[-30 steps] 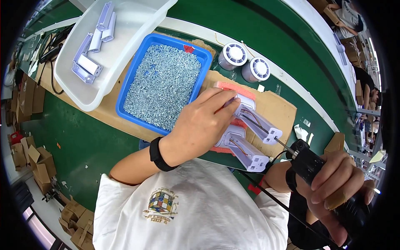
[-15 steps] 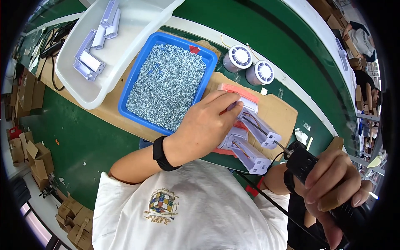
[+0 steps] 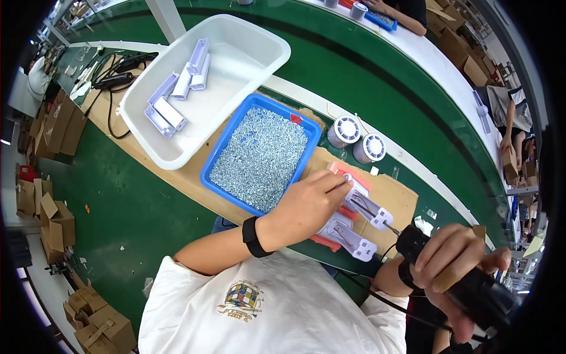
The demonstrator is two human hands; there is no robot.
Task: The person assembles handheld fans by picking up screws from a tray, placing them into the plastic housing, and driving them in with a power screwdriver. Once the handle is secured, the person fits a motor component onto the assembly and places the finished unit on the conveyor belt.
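Observation:
My right hand (image 3: 449, 259) is wrapped round a black electric screwdriver (image 3: 480, 295). Its metal shaft enters the end of a pale lavender plastic housing (image 3: 377, 213) and runs along the inside, beside some thin wire. With thumb and fingers closed, my left hand (image 3: 306, 207) pinches this housing at its far end; the exact contact point is hidden by the fingers. Pink foam (image 3: 352, 176) lies beneath that end. Alongside, nearer to me, a second lavender housing (image 3: 352, 238) with wire inside rests on the foam, untouched.
Left of my left hand stands a blue tray (image 3: 207, 179) full of small metal screws (image 3: 259, 156). Beyond it, a white tub (image 3: 230, 76) holds several lavender housings (image 3: 171, 112). Two round vented parts (image 3: 345, 130) stand behind the cardboard (image 3: 401, 197). A screwdriver cable (image 3: 407, 310) trails near my right arm.
The whole view has shifted, so the bench and trays sit lower in it. My left hand keeps its pinch on the housing, and the screwdriver shaft is still inside it.

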